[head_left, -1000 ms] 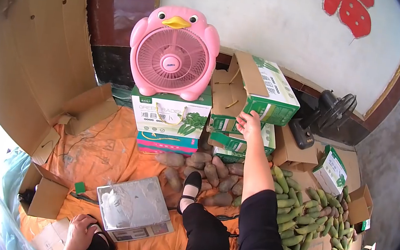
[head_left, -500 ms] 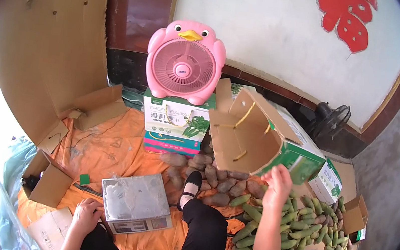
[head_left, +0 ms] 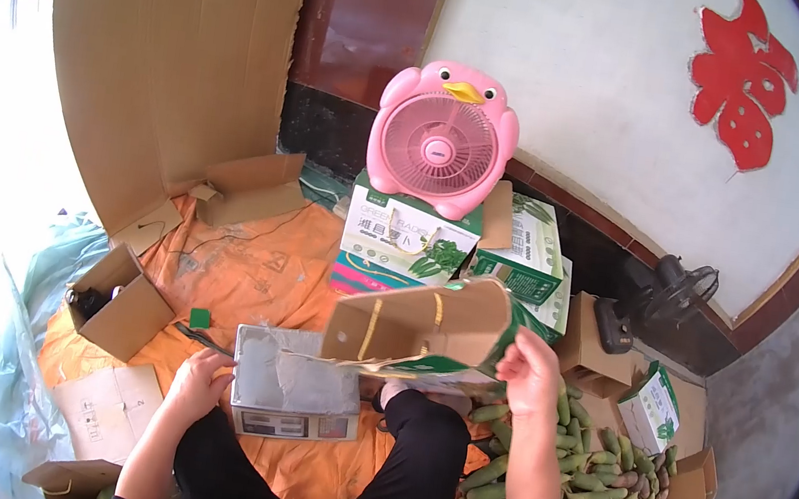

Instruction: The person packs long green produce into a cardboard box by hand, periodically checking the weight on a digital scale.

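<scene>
My right hand (head_left: pixel 532 376) is closed on the side edge of an open cardboard carton (head_left: pixel 403 323) with a green outside and yellow cord handles. The carton is held tilted in the air, its bare brown inside showing, and it overlaps the right part of the scale. That weighing scale (head_left: pixel 260 373) has a grey, film-covered platform and stands on the orange sheet in front of my legs. At the scale's left edge is my left hand (head_left: pixel 196 382), thumb and fingers a little apart, with nothing seen in it.
A pink penguin-shaped fan (head_left: pixel 441 149) tops stacked radish cartons (head_left: pixel 401 240). Green radishes (head_left: pixel 591 482) lie heaped at right. Small open boxes stand left (head_left: pixel 131 307) and right (head_left: pixel 691 485). A dark fan (head_left: pixel 677 286) is by the wall; an orange sheet (head_left: pixel 237 253) covers the floor.
My right hand has brought the carton left and down, over the scale's right side, and turned it. My left hand has moved up to the scale's edge. The view has shifted.
</scene>
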{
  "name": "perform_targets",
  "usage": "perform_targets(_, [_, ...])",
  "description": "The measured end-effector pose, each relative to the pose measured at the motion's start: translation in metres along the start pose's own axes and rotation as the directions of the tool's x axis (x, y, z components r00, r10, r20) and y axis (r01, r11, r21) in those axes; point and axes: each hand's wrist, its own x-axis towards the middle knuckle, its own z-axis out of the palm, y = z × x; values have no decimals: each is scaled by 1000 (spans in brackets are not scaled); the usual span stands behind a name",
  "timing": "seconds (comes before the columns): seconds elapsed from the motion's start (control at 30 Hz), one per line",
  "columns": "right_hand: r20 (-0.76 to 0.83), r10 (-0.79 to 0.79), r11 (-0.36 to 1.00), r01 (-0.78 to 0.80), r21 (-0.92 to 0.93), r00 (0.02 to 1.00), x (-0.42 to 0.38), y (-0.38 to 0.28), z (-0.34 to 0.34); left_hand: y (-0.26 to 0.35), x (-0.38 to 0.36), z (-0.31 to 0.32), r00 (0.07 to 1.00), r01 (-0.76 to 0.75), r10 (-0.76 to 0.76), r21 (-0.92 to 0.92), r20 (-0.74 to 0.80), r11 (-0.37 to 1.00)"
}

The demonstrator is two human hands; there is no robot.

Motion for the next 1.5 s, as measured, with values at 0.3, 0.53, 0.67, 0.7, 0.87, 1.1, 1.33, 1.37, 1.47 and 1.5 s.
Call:
perform_targets(0.3, [414,125,991,-94,-95,902,-24,91,99,6,13,-13,927,216,-376,-804,-10,554])
perform_targets(0.53, [634,250,960,-100,-263,732,-74,133,109,9,37,26,806,432,-397,-895,439,-114])
perform_targets(0.67, [637,344,916,-96,-390,690,-85,134,99,14,44,46,752,417,-499,-897,430,-146])
perform_targets(0.7, [631,349,914,-102,-393,693,-86,134,95,12,46,51,748,424,-499,-894,438,-149])
perform_targets(0.87, [669,139,720,389,-575,730,-91,117,75,36,57,44,824,380,-470,-924,317,44])
perform_targets(1.1, [533,-80,710,423,-563,842,-77,88,34,38,60,24,919,313,-368,-832,143,458])
perform_targets(1.33, [293,-136,764,288,-577,946,-67,77,-11,20,59,23,943,292,-333,-479,-1,828])
perform_targets(1.37, [262,-126,763,263,-591,957,-67,78,-18,9,57,28,941,304,-337,-471,16,828])
perform_targets(1.47, [167,-130,784,205,-586,977,-61,90,-43,-11,48,46,974,223,-214,-184,69,957])
perform_targets(1.5, [135,-130,791,185,-583,982,-59,94,-51,-17,44,52,991,93,-89,-39,102,995])
